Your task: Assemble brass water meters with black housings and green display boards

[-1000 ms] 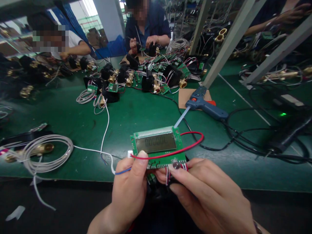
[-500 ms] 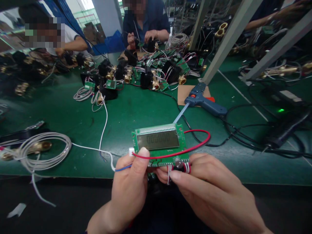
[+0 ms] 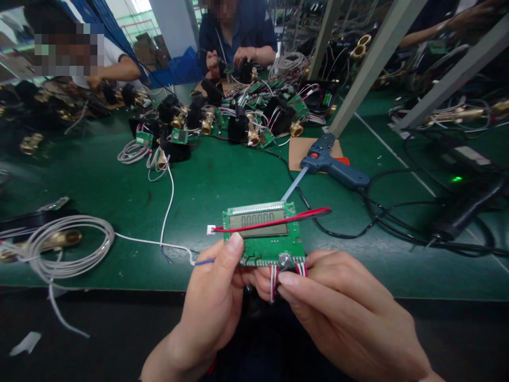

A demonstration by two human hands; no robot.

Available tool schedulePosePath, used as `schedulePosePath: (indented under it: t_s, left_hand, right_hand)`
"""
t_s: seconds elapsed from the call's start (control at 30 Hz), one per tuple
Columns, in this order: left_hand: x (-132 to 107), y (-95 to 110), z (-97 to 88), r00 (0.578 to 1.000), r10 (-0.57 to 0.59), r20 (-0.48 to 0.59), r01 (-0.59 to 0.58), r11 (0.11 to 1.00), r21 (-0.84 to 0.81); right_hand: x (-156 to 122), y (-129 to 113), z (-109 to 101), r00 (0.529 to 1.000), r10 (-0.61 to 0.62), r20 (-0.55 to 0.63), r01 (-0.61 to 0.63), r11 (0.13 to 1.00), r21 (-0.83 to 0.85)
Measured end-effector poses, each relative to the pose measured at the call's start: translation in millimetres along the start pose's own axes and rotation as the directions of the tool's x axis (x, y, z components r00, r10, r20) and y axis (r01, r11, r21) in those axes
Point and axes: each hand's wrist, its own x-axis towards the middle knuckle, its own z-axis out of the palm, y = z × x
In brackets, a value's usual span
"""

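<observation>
I hold a small green circuit board (image 3: 265, 245) with a grey LCD showing digits, just above the near table edge. My left hand (image 3: 212, 302) pinches its left lower corner, thumb on the board face. My right hand (image 3: 342, 307) grips the bottom right edge, fingers closed over a bundle of red and white wires (image 3: 274, 278). A red wire (image 3: 274, 222) lies flat across the display and ends in a small white connector (image 3: 210, 229) at the left. A blue wire runs left from under my left thumb.
A blue glue gun (image 3: 332, 166) lies on cardboard behind the board, with black cables to its right. A coiled white cable with a brass fitting (image 3: 66, 241) sits at left. Brass and black assemblies (image 3: 238, 124) crowd the far table, where two other people work.
The board has tilted more upright toward me. The red wire, earlier a wide loop bulging to the right, is now pulled flat across the display.
</observation>
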Motion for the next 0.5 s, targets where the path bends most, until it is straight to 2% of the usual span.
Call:
schedulePosePath:
  t_s: [0.1,0.17,0.2,0.27,0.33,0.37,0.43,0.5]
  left_hand:
    - [2.5,3.7,-2.7,1.000,-0.026,-0.012,0.026,1.000,-0.012]
    - [5.0,6.0,-7.4,0.999,-0.019,-0.045,0.018,1.000,-0.023]
    - [7.0,6.7,-10.6,0.998,-0.009,-0.070,0.007,1.000,-0.029]
    - [13.2,7.6,-18.1,0.994,0.010,-0.107,-0.015,0.999,-0.045]
    - [21.7,9.1,-26.3,0.995,-0.012,-0.104,0.003,0.996,-0.086]
    - [25.7,10.7,-30.5,0.996,-0.050,-0.080,0.041,0.992,-0.118]
    - [30.0,15.8,-39.7,0.988,-0.157,0.007,0.155,0.969,-0.191]
    - [26.5,22.2,-51.9,0.970,-0.219,0.104,0.238,0.942,-0.235]
  right_hand:
    - [-12.0,10.5,4.5,0.993,0.058,-0.099,-0.060,0.998,-0.018]
    - [-19.2,22.0,7.1,0.974,0.211,-0.088,-0.218,0.973,-0.078]
    - [-21.1,28.4,8.1,0.947,0.321,-0.024,-0.322,0.943,-0.083]
    - [-19.9,40.9,9.4,0.840,0.499,0.213,-0.508,0.861,-0.016]
    - [-13.4,50.6,10.5,0.719,0.512,0.471,-0.627,0.770,0.120]
    - [-9.3,53.8,11.1,0.677,0.488,0.551,-0.672,0.715,0.192]
    - [-2.2,57.2,13.0,0.602,0.481,0.637,-0.772,0.555,0.309]
    - [2.5,58.2,15.9,0.503,0.512,0.696,-0.863,0.350,0.365]
